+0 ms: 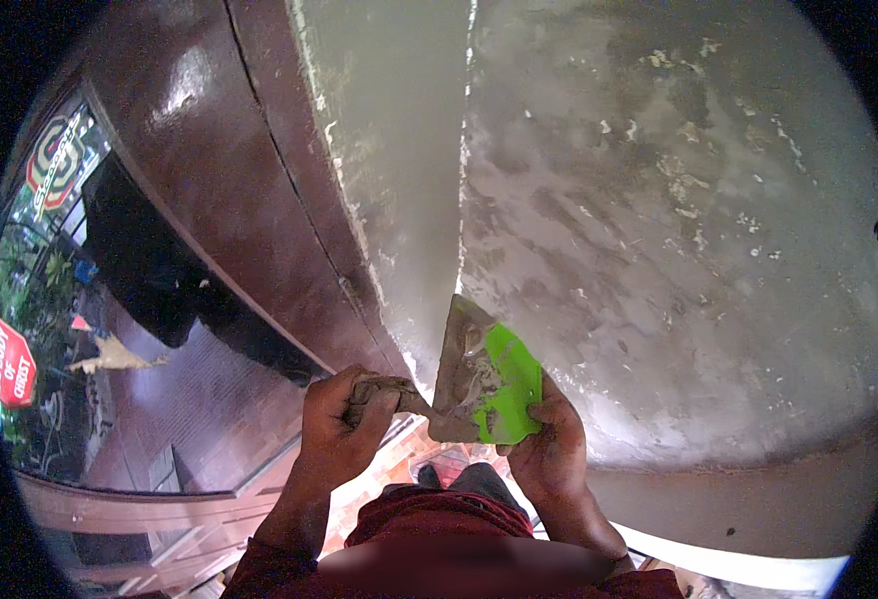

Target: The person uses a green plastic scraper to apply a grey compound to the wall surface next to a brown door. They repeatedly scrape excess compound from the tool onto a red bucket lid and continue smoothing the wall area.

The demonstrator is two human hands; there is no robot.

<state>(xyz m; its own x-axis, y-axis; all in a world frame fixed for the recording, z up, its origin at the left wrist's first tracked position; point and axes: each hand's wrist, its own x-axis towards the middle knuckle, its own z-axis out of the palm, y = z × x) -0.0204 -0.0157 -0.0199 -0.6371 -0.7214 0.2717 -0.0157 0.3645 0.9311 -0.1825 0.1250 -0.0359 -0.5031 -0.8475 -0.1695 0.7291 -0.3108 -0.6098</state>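
My right hand (551,445) grips a flat green plastic putty spreader (515,384) by its right edge, thumb on its face. Wet grey putty (474,384) coats the spreader's left part. Closed around a narrow putty-caked tool (384,392) is my left hand (344,414); the tool looks like a putty knife, though the coating blurs its shape. Its thin end meets the spreader's lower left corner. Both hands are in front of my chest, close to a corner where a narrow grey strip of wall (399,150) joins a broad grey wall surface (649,230).
White flecks and patches mark the broad surface. To the left run glossy dark brown panels (194,150) and a window (109,329) with stickers and a torn piece of material. Below are my dark red shirt (439,519) and a tiled floor (359,489).
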